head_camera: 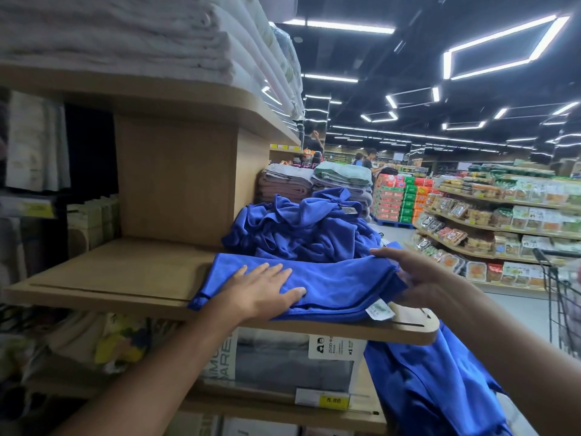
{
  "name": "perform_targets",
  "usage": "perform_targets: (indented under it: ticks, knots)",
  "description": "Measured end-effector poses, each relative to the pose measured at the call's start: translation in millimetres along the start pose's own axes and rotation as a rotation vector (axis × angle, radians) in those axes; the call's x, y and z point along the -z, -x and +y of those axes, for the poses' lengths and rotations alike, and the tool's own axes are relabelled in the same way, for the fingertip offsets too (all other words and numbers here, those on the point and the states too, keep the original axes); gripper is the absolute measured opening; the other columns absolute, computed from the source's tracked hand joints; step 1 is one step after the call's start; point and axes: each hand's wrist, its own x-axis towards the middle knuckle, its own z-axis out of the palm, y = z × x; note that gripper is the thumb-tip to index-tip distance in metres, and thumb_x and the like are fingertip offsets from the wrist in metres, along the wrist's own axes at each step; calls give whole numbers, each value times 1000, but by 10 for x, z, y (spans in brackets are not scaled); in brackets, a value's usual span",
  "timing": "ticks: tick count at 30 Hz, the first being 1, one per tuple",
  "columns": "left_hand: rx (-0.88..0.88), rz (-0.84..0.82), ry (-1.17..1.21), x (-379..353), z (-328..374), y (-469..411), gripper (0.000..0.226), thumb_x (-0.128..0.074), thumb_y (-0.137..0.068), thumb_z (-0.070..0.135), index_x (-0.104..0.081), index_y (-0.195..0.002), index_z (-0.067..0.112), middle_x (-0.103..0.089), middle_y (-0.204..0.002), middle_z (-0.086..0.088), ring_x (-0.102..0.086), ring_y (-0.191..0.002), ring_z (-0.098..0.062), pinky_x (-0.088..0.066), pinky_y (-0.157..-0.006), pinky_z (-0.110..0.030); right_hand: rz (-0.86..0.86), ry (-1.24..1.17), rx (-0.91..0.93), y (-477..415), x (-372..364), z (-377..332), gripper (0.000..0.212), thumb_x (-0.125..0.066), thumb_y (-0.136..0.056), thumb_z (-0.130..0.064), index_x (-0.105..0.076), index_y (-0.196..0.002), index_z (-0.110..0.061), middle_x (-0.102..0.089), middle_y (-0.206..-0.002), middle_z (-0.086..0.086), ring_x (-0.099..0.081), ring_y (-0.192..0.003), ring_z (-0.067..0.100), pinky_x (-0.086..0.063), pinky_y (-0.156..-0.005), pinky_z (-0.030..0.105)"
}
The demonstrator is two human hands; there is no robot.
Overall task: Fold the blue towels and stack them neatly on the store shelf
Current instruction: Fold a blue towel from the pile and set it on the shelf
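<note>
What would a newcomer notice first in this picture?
The eye goes first to the bright blue cloth towel lying flat on the light wooden shelf, with the left hand flat on it and the right hand at its right edge. Behind it lies a crumpled heap of blue towels.

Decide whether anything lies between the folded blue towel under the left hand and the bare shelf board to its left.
Nothing visible does. The folded towel lies flat on the shelf under the left hand, bare wood beside it; the crumpled pile sits behind, not in between.
</note>
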Motion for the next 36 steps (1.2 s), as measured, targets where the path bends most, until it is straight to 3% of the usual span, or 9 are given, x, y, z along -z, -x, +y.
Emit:
perform_targets:
  ticks: [3,9,11,14,19,24,28,31,36]
  knots:
    - [5,-2,-10,-5,2,-10,78,-15,-92,77,-10,-160,38,-2,-168,15,1,-155,-10,2,-125,-48,-22,-68,2,-14,-63,33,51,-76,-86,-17,-57,-130,0,-73,-116,21,-75,-97,32,-64,-73,42]
    - [9,-13,-24,0,17,-14,78,-17,-93,76,-10,-160,38,-1,-169,14,2,-155,-11,2,-125,-49,-124,-9,44,19,-31,28,54,-72,-86,-19,-59,-134,2,-64,-133,22,-61,-127,33,-43,-113,41]
    - [7,-18,-23,7,46,-21,79,-16,-93,77,-9,-161,37,-1,-169,14,2,-156,-11,2,-125,-50,-93,70,86,52,-78,-30,53,-69,-86,-18,-57,-134,1,-66,-131,23,-65,-115,33,-51,-100,40]
    - [-13,-11,-37,-15,200,-63,81,-14,-92,77,-10,-161,35,-2,-169,12,1,-156,-13,1,-125,-52,-58,118,197,114,-181,-264,36,-66,-90,-20,-56,-119,-2,-76,-90,19,-73,-76,29,-60,-72,35]
    - [-63,38,22,-114,661,-193,76,-12,-94,70,-20,-159,31,-13,-168,7,-7,-156,-19,-1,-123,-57,-90,236,304,280,-462,-688,22,-71,-87,-19,-65,-100,-2,-70,-71,11,-69,-57,22,-59,-56,32]
    - [-132,155,99,26,625,-106,51,-22,-94,54,-59,-121,32,-56,-138,4,-46,-134,-23,-29,-111,-57,-180,451,341,200,-895,-714,7,-68,-89,-15,-69,-89,-8,-60,-71,11,-59,-58,22,-55,-56,28]
    - [-20,357,622,165,-71,-159,40,-40,-99,29,-63,-132,21,-65,-130,1,-59,-118,-21,-44,-96,-32,-174,617,377,9,-1266,-564,15,-70,-86,-8,-58,-95,-8,-37,-83,15,-40,-70,26,-37,-69,35]
    - [215,455,1228,111,-477,-227,34,-38,-104,16,-65,-122,6,-67,-100,-4,-59,-88,-21,-44,-77,-32,-134,845,407,-154,-1568,-344,17,-71,-86,-9,-54,-85,-8,-41,-64,12,-43,-50,20,-38,-49,24]
    - [229,512,1290,20,-562,-283,27,-39,-106,18,-64,-96,22,-68,-106,-9,-59,-81,-15,-45,-67,-28,-142,1060,375,-367,-1781,119,28,-74,-90,-25,-51,-81,-14,-63,-73,16,-55,-55,23,-48,-51,31]
